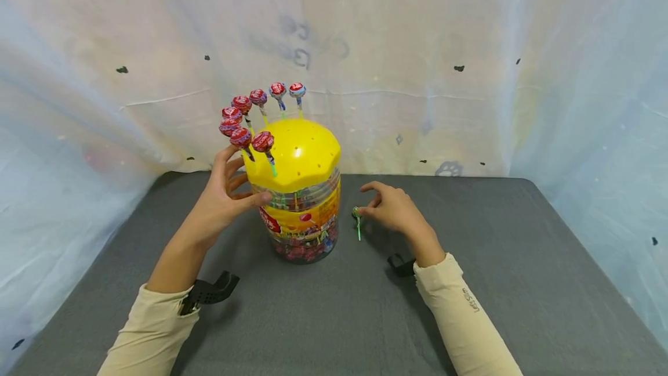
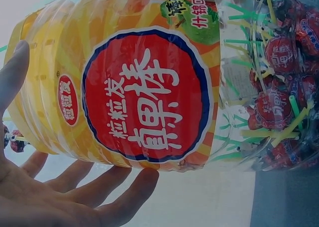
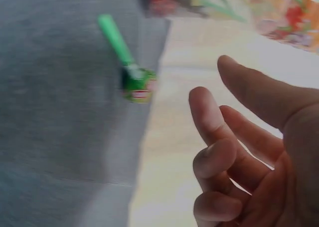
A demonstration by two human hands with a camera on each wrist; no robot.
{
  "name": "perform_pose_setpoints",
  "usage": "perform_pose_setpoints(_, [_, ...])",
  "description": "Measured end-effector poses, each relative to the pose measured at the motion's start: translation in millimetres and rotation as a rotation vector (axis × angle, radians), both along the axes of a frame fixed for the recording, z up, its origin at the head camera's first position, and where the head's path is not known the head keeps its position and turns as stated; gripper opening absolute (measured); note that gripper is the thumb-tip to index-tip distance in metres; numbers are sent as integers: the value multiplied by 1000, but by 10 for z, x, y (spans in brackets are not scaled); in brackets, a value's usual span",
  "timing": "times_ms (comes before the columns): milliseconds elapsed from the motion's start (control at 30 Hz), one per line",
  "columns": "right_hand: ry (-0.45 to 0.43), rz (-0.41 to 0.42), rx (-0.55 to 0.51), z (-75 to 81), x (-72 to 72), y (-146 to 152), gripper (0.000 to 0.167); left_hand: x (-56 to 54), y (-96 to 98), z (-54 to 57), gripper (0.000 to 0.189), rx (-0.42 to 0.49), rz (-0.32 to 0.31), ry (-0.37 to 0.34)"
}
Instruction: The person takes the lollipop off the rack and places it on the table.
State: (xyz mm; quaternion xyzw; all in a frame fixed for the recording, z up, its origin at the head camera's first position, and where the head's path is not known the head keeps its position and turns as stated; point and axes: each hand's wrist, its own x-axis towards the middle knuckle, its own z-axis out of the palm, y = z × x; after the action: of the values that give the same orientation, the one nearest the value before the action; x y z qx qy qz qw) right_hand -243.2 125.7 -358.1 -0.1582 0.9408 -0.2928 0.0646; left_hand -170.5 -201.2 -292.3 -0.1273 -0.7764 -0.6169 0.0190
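Observation:
A clear plastic lollipop jar (image 1: 315,213) with a bulging yellow lid (image 1: 305,152) stands upright on the table. Several red-wrapped lollipops (image 1: 263,142) stick up from holes along the lid's left and back edge. My left hand (image 1: 221,196) grips the jar's upper left side, thumb in front and fingers spread round behind. Its label (image 2: 147,95) fills the left wrist view, with more lollipops inside. Right of the jar lies one green-wrapped lollipop (image 1: 358,226) with a green stick. My right hand (image 1: 394,210) hovers beside it, fingers loosely bent; the right wrist view shows nothing between them.
The dark grey tabletop (image 1: 323,324) runs back to a pale plastic sheet (image 1: 396,45) that hangs behind and at both sides. A black strap (image 1: 211,290) sits on the left wrist, and another (image 1: 400,264) on the right.

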Motion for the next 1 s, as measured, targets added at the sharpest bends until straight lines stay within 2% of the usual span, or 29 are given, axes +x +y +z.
perform_pose_setpoints(133, [79,6,-42,174,84,-1,51,-2,3,-7,94,10,-5,-2])
perform_pose_setpoints(433, [322,76,-232,552,344,-88,46,6,8,3,92,20,-10,0])
perform_pose_setpoints(567, [383,78,-301,681,477,-150,47,-15,2,18,93,12,-15,-5])
perform_pose_setpoints(733, [410,86,-333,725,588,-261,52,-45,-17,45,95,15,-39,-11])
perform_pose_setpoints(1000, [427,49,-318,679,651,-377,57,-55,-55,107,99,-20,-51,-42])
